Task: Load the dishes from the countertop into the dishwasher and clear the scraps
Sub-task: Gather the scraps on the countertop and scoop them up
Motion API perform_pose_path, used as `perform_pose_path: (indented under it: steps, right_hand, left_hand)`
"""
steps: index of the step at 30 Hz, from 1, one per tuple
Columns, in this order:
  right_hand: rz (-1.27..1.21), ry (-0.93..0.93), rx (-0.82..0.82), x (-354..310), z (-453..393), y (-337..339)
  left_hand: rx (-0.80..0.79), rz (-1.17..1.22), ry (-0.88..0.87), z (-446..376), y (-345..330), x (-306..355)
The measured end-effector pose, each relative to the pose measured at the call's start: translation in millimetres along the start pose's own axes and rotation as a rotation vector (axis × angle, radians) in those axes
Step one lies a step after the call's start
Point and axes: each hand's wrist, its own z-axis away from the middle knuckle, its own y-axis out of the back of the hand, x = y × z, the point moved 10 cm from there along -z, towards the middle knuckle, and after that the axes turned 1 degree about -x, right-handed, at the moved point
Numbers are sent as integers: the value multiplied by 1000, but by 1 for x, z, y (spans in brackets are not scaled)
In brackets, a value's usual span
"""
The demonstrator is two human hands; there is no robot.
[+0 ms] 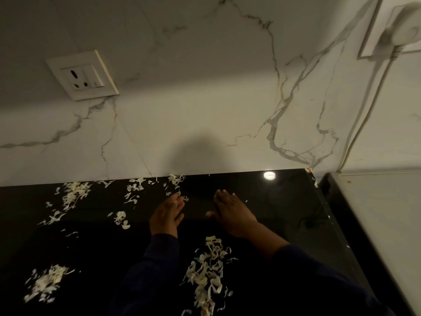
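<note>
Pale vegetable scraps lie scattered over the black glossy countertop (284, 201). The largest pile (208, 267) runs between my forearms, with other heaps at the near left (46, 282), far left (74, 193) and along the wall (175, 180). My left hand (166, 215) is on its edge with straight fingers, beside a few scraps near the wall. My right hand (232, 213) lies flat, palm down, on the counter just to its right. Neither hand holds anything. No dishes or dishwasher are in view.
A white marble-look wall (205, 99) rises behind the counter with a socket plate (83, 76) at the upper left. At the right stands a white appliance top (382, 220), with a plug and cord (364, 110) above it on the side wall.
</note>
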Motion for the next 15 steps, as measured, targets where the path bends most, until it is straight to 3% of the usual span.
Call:
perform_pose_path:
  steps: [6,10,12,15]
  right_hand:
    - [31,150,-87,-70,35,-39]
    - [-395,190,-93,-87,62,-41]
    - [-526,66,78,-53,68,-16]
    - [-244,-273,243,31,71,13]
  left_hand:
    - [35,22,17,24,21,2]
    - [37,25,10,41,44,4]
    - [29,28,15,46,59,5]
    - [35,29,16,50,81,6]
